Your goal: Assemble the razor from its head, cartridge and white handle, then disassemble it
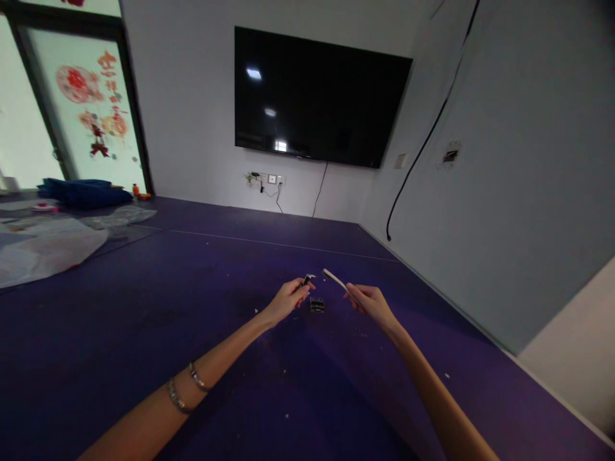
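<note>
Between the fingertips of my left hand (288, 298) is a small part (308, 280), dark with a pale, shiny end; its kind is too small to make out. My right hand (369, 301) grips a pale toothbrush (336, 279) by its handle. The brush head points up and left toward that part, with a gap between the two. Just below and between my hands, a small dark block with metallic details (317, 305) lies on the purple surface (230, 358). Neither hand touches it.
Pale crumbs are scattered over the surface. Crumpled clear plastic (120, 216), a white sheet (52, 253) and folded blue cloth (84, 193) lie at the far left. A black cable (423, 144) hangs down the right wall. A television (317, 96) is mounted ahead.
</note>
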Tool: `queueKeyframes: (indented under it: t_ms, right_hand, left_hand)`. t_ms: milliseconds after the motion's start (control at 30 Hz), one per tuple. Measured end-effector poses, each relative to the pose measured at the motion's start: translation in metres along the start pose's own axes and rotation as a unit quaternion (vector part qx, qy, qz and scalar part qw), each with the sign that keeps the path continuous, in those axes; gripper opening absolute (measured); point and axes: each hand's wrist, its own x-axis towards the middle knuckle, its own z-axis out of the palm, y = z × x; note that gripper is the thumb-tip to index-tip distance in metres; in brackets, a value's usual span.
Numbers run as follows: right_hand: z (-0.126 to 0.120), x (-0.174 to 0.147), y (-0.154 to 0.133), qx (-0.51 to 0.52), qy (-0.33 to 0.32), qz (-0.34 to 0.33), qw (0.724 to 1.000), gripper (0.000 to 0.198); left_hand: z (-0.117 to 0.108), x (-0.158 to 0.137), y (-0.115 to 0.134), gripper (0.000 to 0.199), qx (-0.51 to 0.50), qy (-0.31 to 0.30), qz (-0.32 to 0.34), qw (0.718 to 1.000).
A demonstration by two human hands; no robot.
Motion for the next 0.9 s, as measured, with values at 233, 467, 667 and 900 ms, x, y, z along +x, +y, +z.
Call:
queueKeyframes:
  t_ms: [233, 467, 667, 900]
  right_hand:
    - [0.003, -0.002, 0.006, -0.020, -0.026, -0.007, 0.999, 0.043]
    - [0.005, -0.001, 0.007, 0.005, -0.018, -0.013, 1.000, 0.040]
    - [0.009, -0.002, 0.014, 0.002, -0.020, -0.012, 1.000, 0.040]
    - [0.010, 0.000, 0.014, 0.000, -0.033, -0.018, 0.999, 0.043]
  left_hand:
    - [0.001, -0.004, 0.004, 0.035, -0.070, -0.051, -0.030, 0.996]
    - [0.004, -0.005, 0.003, 0.034, -0.141, -0.078, -0.054, 0.985]
    - [0.008, -0.006, 0.002, 0.032, -0.218, -0.102, -0.080, 0.967]
    - [0.007, -0.007, 0.005, 0.029, -0.218, -0.114, -0.090, 0.965]
